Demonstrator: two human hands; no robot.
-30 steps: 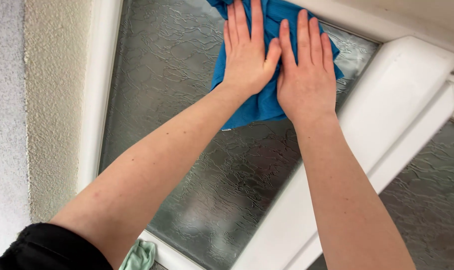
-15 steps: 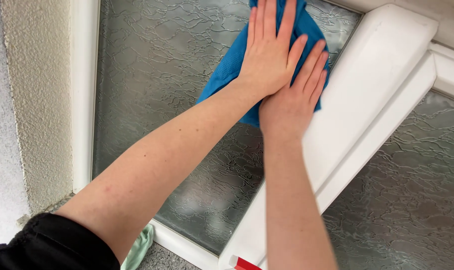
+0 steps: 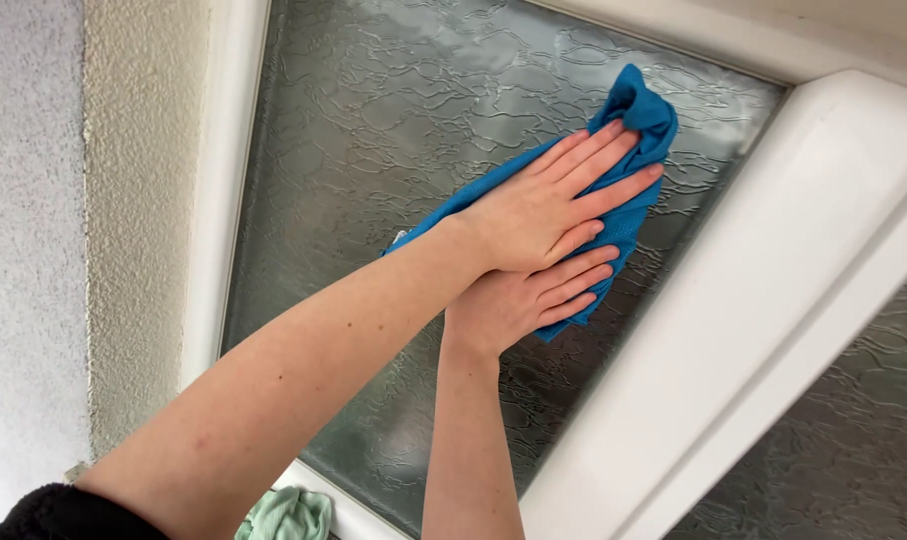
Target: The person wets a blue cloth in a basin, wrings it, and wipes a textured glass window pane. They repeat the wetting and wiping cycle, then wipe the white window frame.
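Note:
A blue cloth (image 3: 642, 112) lies flat against a pane of patterned frosted glass (image 3: 374, 130). My left hand (image 3: 544, 205) presses on the cloth with its fingers stretched toward the upper right. My right hand (image 3: 519, 300) lies just below it, partly under my left wrist, also flat on the cloth with its fingers pointing right. The cloth shows above and to the right of both hands, and a corner trails left behind my left wrist.
A thick white frame bar (image 3: 764, 300) runs diagonally right of the cloth, with a second frosted pane (image 3: 854, 440) beyond it. A white frame edge (image 3: 219, 180) and a rough rendered wall (image 3: 134, 200) stand at the left. A pale green cloth (image 3: 289, 515) lies at the bottom.
Both hands and the blue cloth have slid down and away from the pane's top corner, and the hands have turned so their fingers point right. My right hand now sits below my left.

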